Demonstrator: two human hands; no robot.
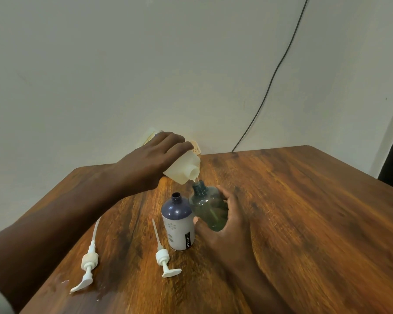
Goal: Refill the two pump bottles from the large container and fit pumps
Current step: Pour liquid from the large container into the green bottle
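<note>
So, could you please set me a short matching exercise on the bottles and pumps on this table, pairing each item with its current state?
Items:
1. large container
2. green transparent bottle
3. white bottle with dark top
4. two white pumps

States:
A. stands upright and open, held by no hand
B. lying flat on the table
C. tilted by the left hand, mouth down
D. gripped by the right hand, under the spout

Pairs: 1-C, 2-D, 3-A, 4-B
</note>
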